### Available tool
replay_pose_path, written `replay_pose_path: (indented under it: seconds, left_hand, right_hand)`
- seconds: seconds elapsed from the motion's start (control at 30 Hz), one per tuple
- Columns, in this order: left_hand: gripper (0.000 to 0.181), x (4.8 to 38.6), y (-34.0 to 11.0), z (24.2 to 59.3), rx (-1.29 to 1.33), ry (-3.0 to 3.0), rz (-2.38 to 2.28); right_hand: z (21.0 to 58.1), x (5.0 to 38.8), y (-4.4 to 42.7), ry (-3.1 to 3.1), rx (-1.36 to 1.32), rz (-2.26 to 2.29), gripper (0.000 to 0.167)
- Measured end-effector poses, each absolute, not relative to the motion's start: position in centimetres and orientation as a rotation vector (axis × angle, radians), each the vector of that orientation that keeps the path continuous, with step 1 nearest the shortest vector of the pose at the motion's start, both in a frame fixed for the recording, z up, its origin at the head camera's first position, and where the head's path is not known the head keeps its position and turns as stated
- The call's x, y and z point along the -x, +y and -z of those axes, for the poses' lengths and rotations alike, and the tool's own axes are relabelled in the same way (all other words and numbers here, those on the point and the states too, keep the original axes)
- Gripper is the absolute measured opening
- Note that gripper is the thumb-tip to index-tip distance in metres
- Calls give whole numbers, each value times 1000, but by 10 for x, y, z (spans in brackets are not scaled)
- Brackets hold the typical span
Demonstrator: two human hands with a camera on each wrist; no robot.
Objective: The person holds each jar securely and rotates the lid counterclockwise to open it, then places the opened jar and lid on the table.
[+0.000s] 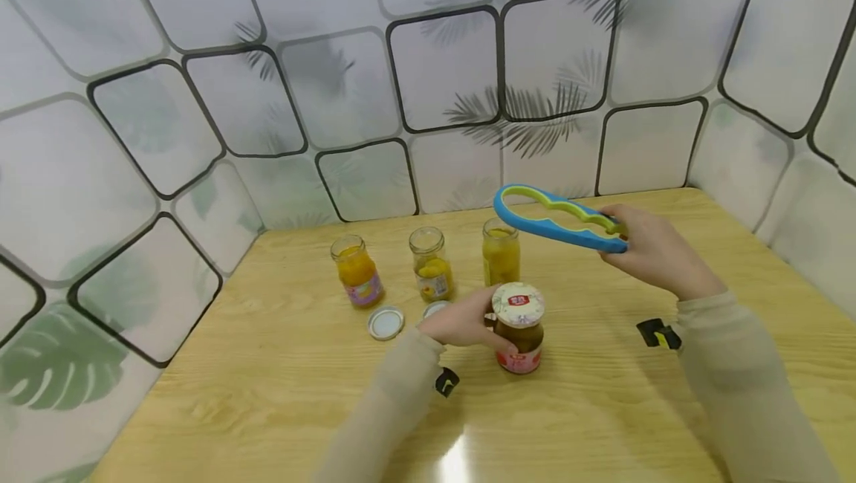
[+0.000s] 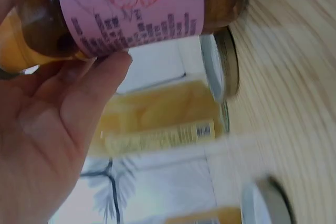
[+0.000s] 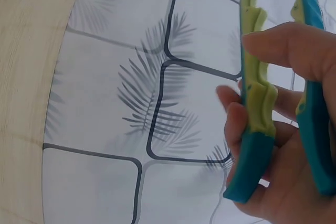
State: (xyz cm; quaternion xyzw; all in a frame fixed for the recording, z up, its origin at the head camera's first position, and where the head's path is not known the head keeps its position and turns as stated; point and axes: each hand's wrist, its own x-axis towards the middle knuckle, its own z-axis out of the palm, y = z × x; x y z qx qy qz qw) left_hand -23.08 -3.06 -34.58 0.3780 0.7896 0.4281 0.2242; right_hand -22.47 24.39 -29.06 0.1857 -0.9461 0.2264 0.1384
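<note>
My left hand grips a closed brown jar with a pink label and a pale patterned lid. The jar stands upright on the table. In the left wrist view the thumb lies against the side of the jar, near its label; the lid is out of that view. Up to the right, my right hand holds a blue and green jar opener by its handles, raised above the table. The opener's loop points left, apart from the jar. Fingers wrap the handles of the opener in the right wrist view.
Behind the brown jar, three lidless glass jars stand in a row: an orange-filled one, one with yellow pieces and a fuller yellow one. A loose lid lies before them, another partly behind my left hand. Patterned walls enclose the table.
</note>
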Motion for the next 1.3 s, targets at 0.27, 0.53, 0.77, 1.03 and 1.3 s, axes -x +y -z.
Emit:
replay_pose_path:
  seconds: [0.27,0.53,0.77,1.03,1.3]
  left_hand:
    - [64,229,-66,346,-1027,2194,-1202]
    - [58,230,-74,351,-940,2201,-1254]
    - [61,231,-77,349,-931,2234,-1275]
    - [63,231,-78,349,-904,2266,-1257]
    - [63,233,-79,350,-918,2271,-1241]
  right_hand:
    - [291,221,229,-2603,-745,-547,50]
    - [300,211,211,-2567,-930,-371,45]
    - [305,213,201,-2662,-1001,-349,43]
    - [308,215,200,-2673,-1067,-382,40]
    - [310,217,200,-2700,-1080,-400,41]
